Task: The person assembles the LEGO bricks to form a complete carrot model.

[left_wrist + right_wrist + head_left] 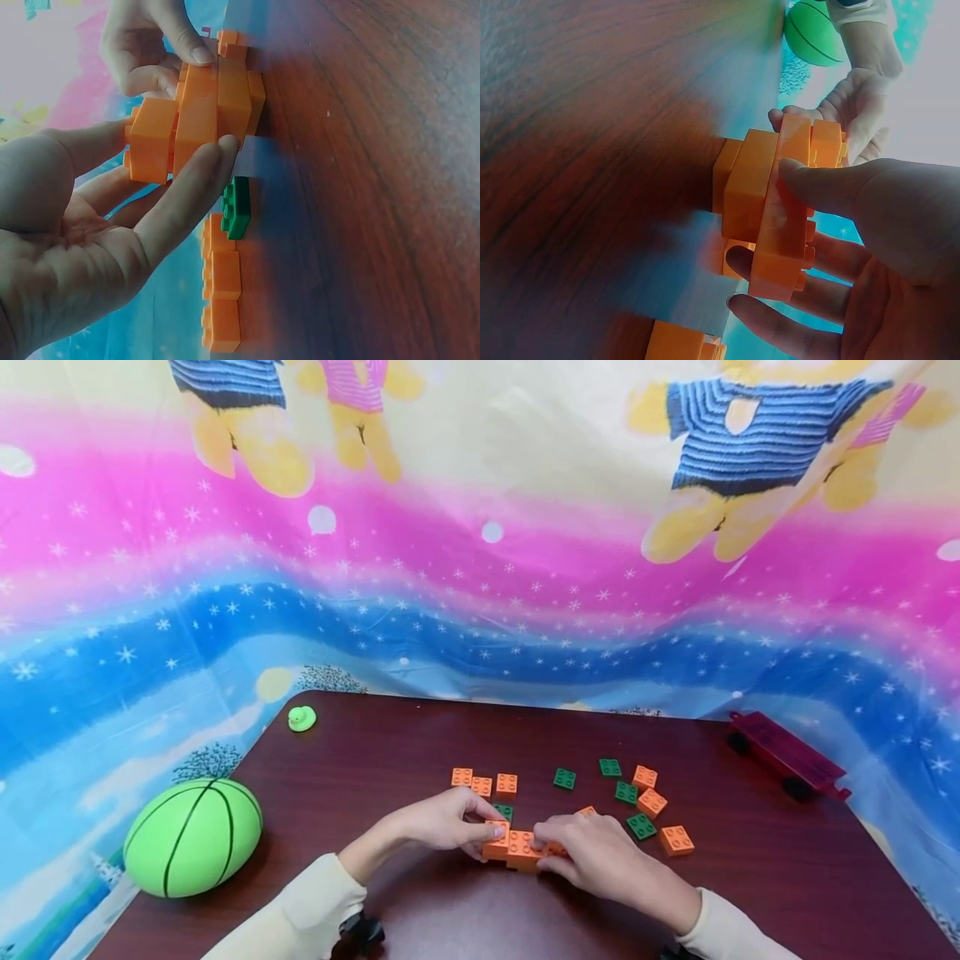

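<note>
A stack of joined orange toy building bricks stands near the table's front, several layers tall in the wrist views. At its left end my left hand pinches a small orange brick on the top layer, one finger reaching down along the stack's side. My right hand grips the right part of the stack, its thumb on the near face of a long top piece and its fingers on the far side. Just behind the stack lies a green brick, partly hidden by my left hand.
Loose orange bricks lie behind the stack. Several green bricks and orange bricks spread to the right. A green ball sits left, a small green toy back left, a red toy skateboard back right.
</note>
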`<state>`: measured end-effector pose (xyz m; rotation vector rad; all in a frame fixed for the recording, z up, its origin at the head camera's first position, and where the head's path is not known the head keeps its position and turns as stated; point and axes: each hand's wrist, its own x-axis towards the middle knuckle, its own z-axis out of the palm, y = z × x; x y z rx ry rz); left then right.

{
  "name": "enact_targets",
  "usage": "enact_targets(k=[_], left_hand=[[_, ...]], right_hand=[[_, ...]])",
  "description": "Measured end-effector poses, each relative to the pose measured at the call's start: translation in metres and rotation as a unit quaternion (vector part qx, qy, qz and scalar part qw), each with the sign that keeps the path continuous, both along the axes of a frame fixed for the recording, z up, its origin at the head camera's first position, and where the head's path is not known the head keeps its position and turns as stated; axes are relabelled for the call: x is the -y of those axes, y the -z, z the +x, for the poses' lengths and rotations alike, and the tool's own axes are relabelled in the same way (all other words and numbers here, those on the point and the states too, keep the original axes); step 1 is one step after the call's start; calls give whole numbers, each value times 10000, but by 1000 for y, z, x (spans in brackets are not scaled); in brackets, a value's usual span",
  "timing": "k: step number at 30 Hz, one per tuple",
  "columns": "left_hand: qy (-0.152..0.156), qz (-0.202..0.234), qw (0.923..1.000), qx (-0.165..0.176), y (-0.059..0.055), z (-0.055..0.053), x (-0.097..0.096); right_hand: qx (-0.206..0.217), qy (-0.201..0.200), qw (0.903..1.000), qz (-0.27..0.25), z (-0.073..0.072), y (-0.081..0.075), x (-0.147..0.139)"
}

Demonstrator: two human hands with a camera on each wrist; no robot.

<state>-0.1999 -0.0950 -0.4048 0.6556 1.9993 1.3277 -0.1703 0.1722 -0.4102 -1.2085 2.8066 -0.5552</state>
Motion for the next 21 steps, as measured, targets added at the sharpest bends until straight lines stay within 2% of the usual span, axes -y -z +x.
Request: enact_targets(k=[6, 12, 21], left_hand=[[0, -49, 10000, 60, 2, -2, 0], [145, 75, 9998, 68, 3, -3, 1], [157, 205, 9997, -7, 6, -4, 0]], right_hand=[[35, -7, 10000, 20, 0, 0, 0], [52, -33, 10000, -5, -1, 0, 0], [34, -45, 10000, -28, -1, -1, 0]])
